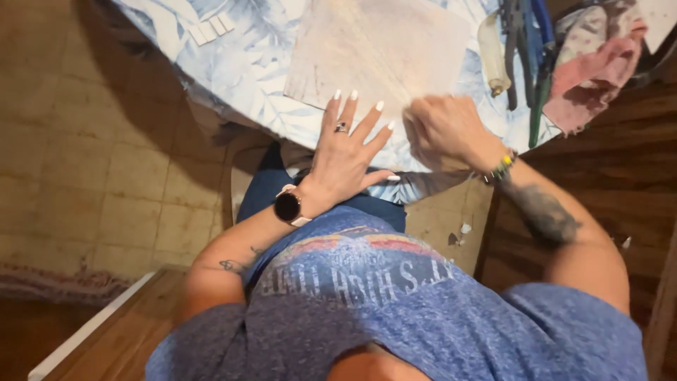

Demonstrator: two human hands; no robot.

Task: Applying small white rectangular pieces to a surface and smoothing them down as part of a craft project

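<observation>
A pale square tile (374,49) lies on a table covered with a blue leaf-patterned cloth (240,70). My left hand (345,152) rests flat at the table's near edge, fingers spread, fingertips touching the tile's near edge. It wears a ring, and a dark watch sits on the wrist. My right hand (444,127) is curled into a fist at the tile's near right corner, slightly blurred. I cannot see whether anything is inside the fist. A beaded bracelet is on that wrist.
Green- and blue-handled pliers (536,70) and a small pale bottle (492,53) lie at the table's right. A pink rag (592,70) is bunched beside them. Small white tile pieces (210,29) sit far left. Wooden furniture (599,183) stands right, tiled floor (84,155) left.
</observation>
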